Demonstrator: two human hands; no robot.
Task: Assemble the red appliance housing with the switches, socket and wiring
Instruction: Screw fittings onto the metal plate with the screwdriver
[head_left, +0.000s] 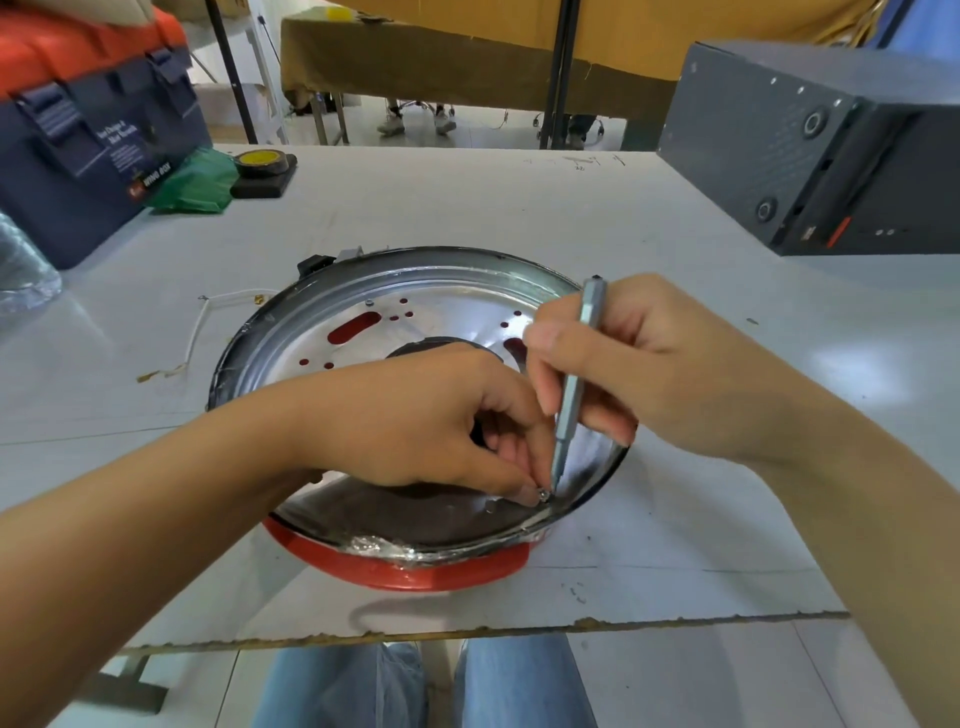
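Housing (415, 569): red, on the table, shiny plate (441, 306) on top.
Left hand (415, 415): pinches the screw (543, 495) at the plate's near rim.
Right hand (639, 364): grips the bit (574, 384), tip at the screw.
Advice: keep the bit upright, seat it before turning.

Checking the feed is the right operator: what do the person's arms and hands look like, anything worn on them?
Both are bare. The left hand and right hand wear no gloves, and no rings, watch or bracelets show. Both forearms are uncovered as far as the picture's edges, no sleeves in sight. Below the table edge, light blue jeans show.
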